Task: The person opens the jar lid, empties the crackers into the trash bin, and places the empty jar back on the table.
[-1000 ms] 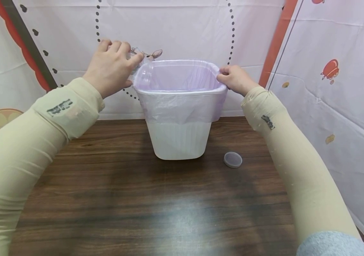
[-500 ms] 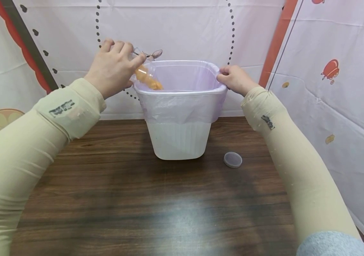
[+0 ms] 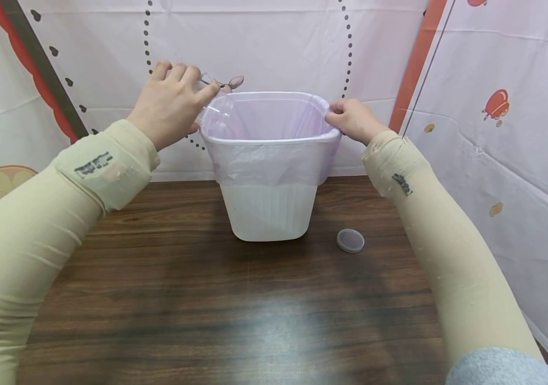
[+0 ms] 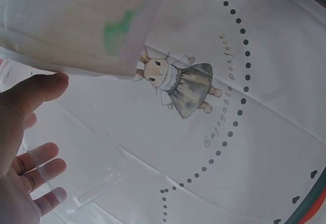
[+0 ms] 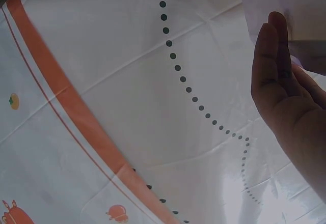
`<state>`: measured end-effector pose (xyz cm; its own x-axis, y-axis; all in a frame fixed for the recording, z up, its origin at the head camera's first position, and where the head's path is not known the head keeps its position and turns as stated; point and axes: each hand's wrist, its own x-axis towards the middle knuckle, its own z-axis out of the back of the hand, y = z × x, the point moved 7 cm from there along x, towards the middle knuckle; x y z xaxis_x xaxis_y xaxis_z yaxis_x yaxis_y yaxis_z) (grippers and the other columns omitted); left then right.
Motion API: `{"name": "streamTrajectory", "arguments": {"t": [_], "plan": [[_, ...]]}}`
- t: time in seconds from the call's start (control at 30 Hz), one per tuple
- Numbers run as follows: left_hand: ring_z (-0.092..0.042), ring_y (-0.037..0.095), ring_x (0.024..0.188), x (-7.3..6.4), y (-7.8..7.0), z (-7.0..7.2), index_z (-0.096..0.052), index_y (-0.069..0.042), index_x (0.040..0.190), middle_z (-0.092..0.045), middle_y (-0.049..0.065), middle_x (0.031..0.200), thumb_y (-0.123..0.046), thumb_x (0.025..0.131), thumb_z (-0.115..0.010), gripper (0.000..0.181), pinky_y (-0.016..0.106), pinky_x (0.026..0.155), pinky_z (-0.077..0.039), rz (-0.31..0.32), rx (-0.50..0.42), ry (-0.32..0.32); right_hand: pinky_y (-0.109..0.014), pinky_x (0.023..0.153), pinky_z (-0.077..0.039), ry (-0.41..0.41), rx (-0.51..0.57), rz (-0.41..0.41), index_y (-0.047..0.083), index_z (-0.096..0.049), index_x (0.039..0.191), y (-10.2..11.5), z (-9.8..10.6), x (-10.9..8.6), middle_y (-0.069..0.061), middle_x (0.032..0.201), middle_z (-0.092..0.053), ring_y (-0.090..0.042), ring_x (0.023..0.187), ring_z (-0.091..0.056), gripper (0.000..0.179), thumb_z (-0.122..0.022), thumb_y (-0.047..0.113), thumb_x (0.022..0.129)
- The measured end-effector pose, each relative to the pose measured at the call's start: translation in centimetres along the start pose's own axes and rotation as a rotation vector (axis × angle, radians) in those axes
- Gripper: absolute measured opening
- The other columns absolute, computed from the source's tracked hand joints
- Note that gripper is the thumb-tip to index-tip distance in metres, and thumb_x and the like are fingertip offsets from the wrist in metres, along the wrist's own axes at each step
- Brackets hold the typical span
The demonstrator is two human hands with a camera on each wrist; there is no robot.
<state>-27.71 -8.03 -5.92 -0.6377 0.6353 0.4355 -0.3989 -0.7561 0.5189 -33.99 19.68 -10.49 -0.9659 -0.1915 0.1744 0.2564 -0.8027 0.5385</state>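
Note:
My left hand (image 3: 170, 104) grips a clear plastic jar (image 3: 218, 111) at the left rim of a white bin (image 3: 269, 214). The jar is tilted, its mouth over the bin's inside; I see nothing in the part that shows. In the left wrist view the fingers curve around its clear wall (image 4: 91, 168). A thin purple bag (image 3: 274, 160) lines the bin and folds over its rim. My right hand (image 3: 357, 120) pinches the bin's right rim with the bag. In the left wrist view a green patch (image 4: 117, 33) shows faintly through the bin wall. The bin's bottom is hidden.
A round translucent lid (image 3: 350, 240) lies flat on the dark wooden table (image 3: 197, 299), right of the bin. Printed white cloth (image 3: 274, 48) hangs close behind the bin and along both sides.
Orange contents slid out of the tilted jar half a second ago and are now out of sight inside the bin. Both hands have stayed nearly in place.

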Motion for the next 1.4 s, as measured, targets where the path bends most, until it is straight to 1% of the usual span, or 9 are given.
{"name": "streamTrajectory", "arguments": {"t": [0.13,0.43,0.67,0.87,0.93,1.03,1.13,1.3,1.4], "plan": [[-0.046,0.047,0.115,0.0,0.0,0.0,-0.044,-0.005,0.137,-0.049,0.031,0.122,-0.02,0.074,-0.082,0.076,0.057,0.101,-0.034,-0.004,0.005,-0.001,-0.021,0.067,-0.039,0.001,-0.004,-0.001,-0.003,-0.056,0.128,0.0,0.0,0.0,-0.006,0.091,-0.057,-0.008,0.073,-0.046,0.043,-0.042,0.022,0.096],[-0.047,0.047,0.115,0.0,-0.2,0.1,-0.045,-0.006,0.135,-0.05,0.03,0.12,-0.019,0.073,-0.082,0.073,0.058,0.102,-0.034,-0.016,0.021,-0.015,-0.021,0.071,-0.04,0.01,-0.016,-0.007,-0.004,-0.051,0.134,0.0,-0.1,0.0,-0.016,0.108,-0.058,-0.012,0.082,-0.048,0.048,-0.04,0.022,0.096],[-0.046,0.047,0.116,-0.2,0.4,-0.3,-0.044,-0.006,0.139,-0.049,0.031,0.124,-0.021,0.074,-0.082,0.077,0.057,0.1,-0.033,0.025,-0.037,-0.004,-0.022,0.074,-0.041,0.015,-0.014,-0.009,-0.004,-0.049,0.136,0.0,-0.2,0.0,-0.018,0.114,-0.058,-0.015,0.087,-0.049,0.049,-0.039,0.022,0.096],[-0.046,0.048,0.115,-0.4,0.7,-0.4,-0.044,-0.005,0.139,-0.048,0.032,0.124,-0.022,0.074,-0.081,0.077,0.057,0.1,-0.032,0.048,-0.068,-0.009,-0.022,0.074,-0.041,0.021,-0.006,-0.011,-0.005,-0.047,0.137,0.0,-0.2,0.0,-0.02,0.118,-0.058,-0.014,0.087,-0.05,0.049,-0.039,0.023,0.097],[-0.046,0.048,0.116,-0.4,0.8,-0.5,-0.043,-0.004,0.139,-0.048,0.032,0.124,-0.022,0.075,-0.081,0.076,0.058,0.102,-0.032,0.056,-0.073,-0.009,-0.022,0.073,-0.041,0.022,0.0,-0.013,-0.004,-0.049,0.136,0.0,-0.3,0.0,-0.019,0.115,-0.058,-0.013,0.084,-0.05,0.049,-0.039,0.023,0.097],[-0.045,0.048,0.117,-0.6,1.0,-0.6,-0.043,-0.004,0.14,-0.049,0.032,0.125,-0.023,0.077,-0.078,0.075,0.059,0.105,-0.03,0.084,-0.099,-0.011,-0.022,0.07,-0.041,0.018,0.002,-0.013,-0.004,-0.051,0.134,-0.1,-0.2,-0.1,-0.017,0.109,-0.059,-0.011,0.08,-0.049,0.047,-0.04,0.023,0.097],[-0.045,0.049,0.117,-0.8,1.4,-0.9,-0.042,-0.004,0.139,-0.049,0.032,0.124,-0.026,0.078,-0.077,0.074,0.059,0.106,-0.029,0.126,-0.14,-0.017,-0.022,0.07,-0.041,0.013,-0.001,-0.015,-0.003,-0.053,0.132,-0.1,-0.2,-0.1,-0.016,0.106,-0.059,-0.011,0.079,-0.049,0.045,-0.04,0.023,0.097],[-0.046,0.048,0.114,-1.4,2.1,-1.4,-0.04,-0.003,0.139,-0.05,0.031,0.12,-0.031,0.079,-0.076,0.075,0.058,0.101,-0.032,0.206,-0.204,-0.02,-0.023,0.076,-0.044,0.014,0.015,-0.024,-0.003,-0.051,0.135,-0.1,-0.3,-0.2,-0.02,0.118,-0.06,-0.016,0.089,-0.053,0.047,-0.039,0.023,0.098],[-0.045,0.048,0.115,-1.7,2.3,-1.6,-0.04,-0.003,0.139,-0.05,0.031,0.12,-0.031,0.08,-0.076,0.074,0.058,0.1,-0.032,0.244,-0.236,-0.028,-0.026,0.084,-0.047,0.013,0.027,-0.028,-0.003,-0.047,0.138,-0.2,-0.3,-0.1,-0.022,0.127,-0.057,-0.02,0.098,-0.055,0.049,-0.039,0.023,0.098]]}}
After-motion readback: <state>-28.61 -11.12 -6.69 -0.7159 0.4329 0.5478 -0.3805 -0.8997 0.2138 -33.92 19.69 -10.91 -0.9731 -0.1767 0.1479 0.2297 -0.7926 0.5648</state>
